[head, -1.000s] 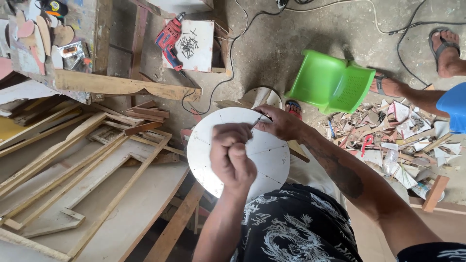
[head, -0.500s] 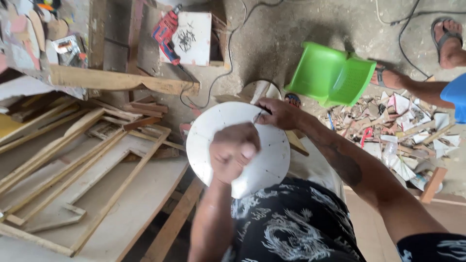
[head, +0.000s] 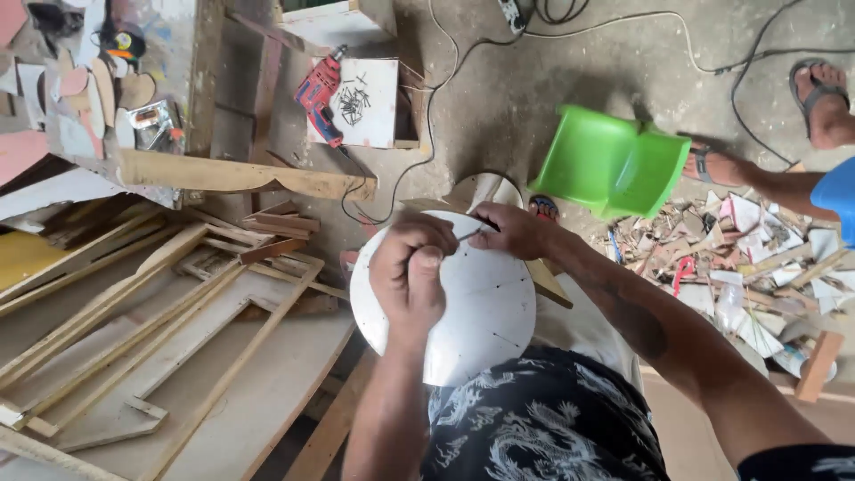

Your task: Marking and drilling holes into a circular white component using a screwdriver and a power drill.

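A white round board [head: 481, 312] with short dark marks near its rim rests on my lap. My left hand [head: 411, 272] is closed in a fist over the board's upper left part, gripping a thin dark tool whose tip barely shows. My right hand [head: 512, 230] grips the board's top edge, with its fingers curled over the rim.
Long wooden strips and frames [head: 134, 330] lie at the left. A red power drill [head: 318, 96] lies by a white box of screws [head: 356, 100]. A green plastic chair [head: 610, 160] is tipped over at the upper right, next to a scrap pile [head: 757, 276] and another person's sandalled feet [head: 824, 98].
My left fist has shifted up the board towards my right hand. The right hand stays on the top edge. The view has drifted slightly.
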